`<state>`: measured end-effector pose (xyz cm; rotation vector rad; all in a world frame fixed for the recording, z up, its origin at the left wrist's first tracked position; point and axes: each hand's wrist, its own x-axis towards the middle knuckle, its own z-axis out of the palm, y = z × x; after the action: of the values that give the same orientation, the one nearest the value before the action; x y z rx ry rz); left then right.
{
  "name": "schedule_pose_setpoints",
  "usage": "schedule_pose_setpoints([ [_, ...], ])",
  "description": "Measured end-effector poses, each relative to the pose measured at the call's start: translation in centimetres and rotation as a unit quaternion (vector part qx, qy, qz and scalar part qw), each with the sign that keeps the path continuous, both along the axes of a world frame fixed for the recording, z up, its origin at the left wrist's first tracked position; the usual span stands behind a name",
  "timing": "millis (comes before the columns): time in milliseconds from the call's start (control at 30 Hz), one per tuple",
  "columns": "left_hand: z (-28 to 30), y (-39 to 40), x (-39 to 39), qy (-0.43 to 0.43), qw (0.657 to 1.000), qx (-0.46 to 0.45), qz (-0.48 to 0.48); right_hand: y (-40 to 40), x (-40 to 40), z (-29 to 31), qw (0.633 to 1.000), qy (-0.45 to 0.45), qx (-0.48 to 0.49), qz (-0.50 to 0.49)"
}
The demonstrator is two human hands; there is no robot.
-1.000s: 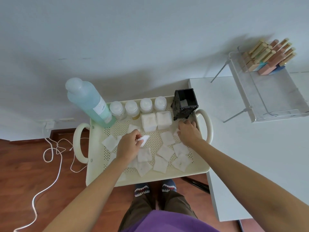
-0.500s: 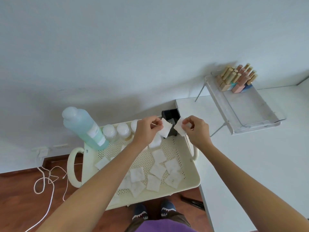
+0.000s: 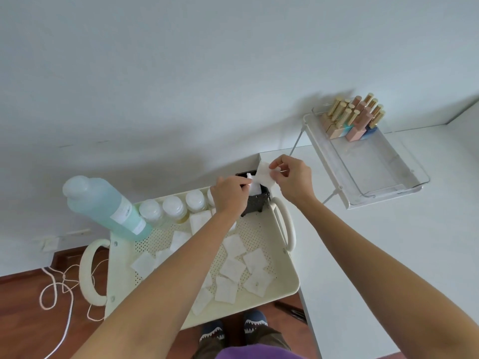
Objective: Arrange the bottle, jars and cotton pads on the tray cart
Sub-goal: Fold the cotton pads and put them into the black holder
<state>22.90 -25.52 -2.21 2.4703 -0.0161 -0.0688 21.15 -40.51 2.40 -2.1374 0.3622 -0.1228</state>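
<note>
A cream perforated tray cart (image 3: 282, 287) holds a tall pale-green bottle (image 3: 103, 203) at its back left and a row of white-lidded jars (image 3: 173, 207) along the back. Several square white cotton pads (image 3: 233, 269) lie scattered on the tray floor. A black box (image 3: 256, 200) stands at the back right corner. My left hand (image 3: 229, 195) pinches a cotton pad and pushes it down into the black box. My right hand (image 3: 293, 180) holds another cotton pad (image 3: 264, 174) just above the box.
A white table (image 3: 375, 255) adjoins the cart on the right, carrying a clear tray on a white rack (image 3: 368, 161) with nail polish bottles (image 3: 355, 117). A white cable (image 3: 59, 288) lies on the wooden floor at the left. The wall is right behind the cart.
Both hands picked a pad off the tray and rose to the black box. The left hand's pad has since dropped into the box; the right hand's pad hovers above it.
</note>
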Motion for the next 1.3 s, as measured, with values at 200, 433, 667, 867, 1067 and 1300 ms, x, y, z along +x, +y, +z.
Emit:
schedule_pose_setpoints([
  [200,-0.3,0.9,-1.2,-0.051,0.997,0.044,-0.035,1.0,1.7,-1.1,0.996,0.024,-0.054,0.069],
  [433,0.2,4.9,-3.9,-0.112,0.990,-0.080,0.037,2.3,2.4,-3.3,0.974,0.042,-0.151,0.166],
  [667,-1.7,12.5,-7.0,-0.107,0.972,-0.127,0.168,3.1,0.1,-4.4,0.961,-0.115,-0.218,0.129],
  [867,-6.8,18.1,-8.3,0.059,0.969,-0.083,0.225,5.8,-7.2,-6.6,0.948,-0.201,-0.163,0.187],
  [1067,-9.7,17.8,-7.9,0.139,0.976,-0.036,0.165,7.7,-9.0,-12.4,0.968,0.103,-0.153,0.172],
  [1300,-10.6,16.7,-7.3,0.170,0.972,0.013,0.164,9.7,-7.0,-14.2,0.933,0.256,-0.225,0.115],
])
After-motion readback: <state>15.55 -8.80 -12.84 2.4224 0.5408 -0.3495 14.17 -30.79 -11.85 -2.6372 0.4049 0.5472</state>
